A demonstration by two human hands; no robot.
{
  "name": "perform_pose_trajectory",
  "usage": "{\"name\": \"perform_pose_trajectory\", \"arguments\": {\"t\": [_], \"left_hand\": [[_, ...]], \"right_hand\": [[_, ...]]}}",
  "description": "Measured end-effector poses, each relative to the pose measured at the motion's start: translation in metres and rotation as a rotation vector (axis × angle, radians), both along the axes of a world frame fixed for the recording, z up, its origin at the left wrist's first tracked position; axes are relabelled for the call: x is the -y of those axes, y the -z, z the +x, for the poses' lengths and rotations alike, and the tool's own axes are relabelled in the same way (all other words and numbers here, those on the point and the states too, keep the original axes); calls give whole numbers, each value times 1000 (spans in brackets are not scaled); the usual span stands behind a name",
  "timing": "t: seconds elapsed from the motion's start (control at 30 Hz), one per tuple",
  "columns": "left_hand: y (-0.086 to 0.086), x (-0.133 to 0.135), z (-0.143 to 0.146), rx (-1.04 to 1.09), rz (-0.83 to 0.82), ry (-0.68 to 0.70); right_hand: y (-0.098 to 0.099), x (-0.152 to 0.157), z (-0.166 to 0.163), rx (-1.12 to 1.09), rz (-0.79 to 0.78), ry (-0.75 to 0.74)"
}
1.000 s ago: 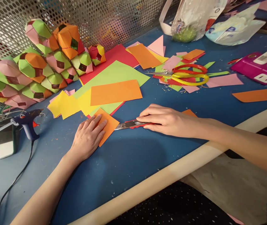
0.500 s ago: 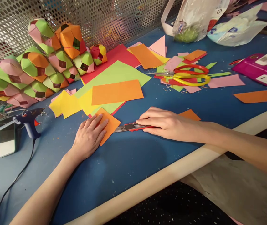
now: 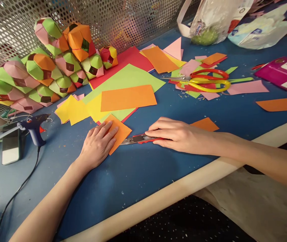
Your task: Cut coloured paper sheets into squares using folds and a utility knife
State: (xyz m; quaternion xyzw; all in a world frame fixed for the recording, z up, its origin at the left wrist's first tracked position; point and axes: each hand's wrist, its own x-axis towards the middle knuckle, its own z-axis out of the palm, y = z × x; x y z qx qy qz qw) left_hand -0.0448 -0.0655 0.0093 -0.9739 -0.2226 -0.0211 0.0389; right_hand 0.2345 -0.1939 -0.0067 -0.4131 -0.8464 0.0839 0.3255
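Blue table [image 3: 138, 168]: from my end, everything on it sits slightly further right than 1 second ago — my view has shifted.
Clear bag [image 3: 209, 23]: at the far side, something green low inside.
White packet [image 3: 259, 33]: beside the bag; I can't tell what it holds.
Left hand [image 3: 96, 144]: spread open, fingers pressing the orange square.
Right hand [image 3: 173, 133]: closed around the cutter's handle.
Cutter [image 3: 142, 138]: blade further down the square's lower right edge than 1 second ago.
Orange square [image 3: 120, 131]: on the table — far corner over the green sheet [image 3: 130, 75].
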Motion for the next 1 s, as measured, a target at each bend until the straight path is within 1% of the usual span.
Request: {"name": "perform_pose_trajectory", "arguments": {"t": [0.17,0.47,0.6,1.0], "left_hand": [[0,0,0,-5,14,4],[0,1,1,-4,19,10],[1,1,1,8,19,13],[1,1,0,27,-30,-2]], "right_hand": [[-1,-1,-4,8,-27,-15],[3,-1,-11,-6,-9,-46],[1,-1,-13,-1,-6,-57],[-1,-2,-19,-13,-13,-91]]}}
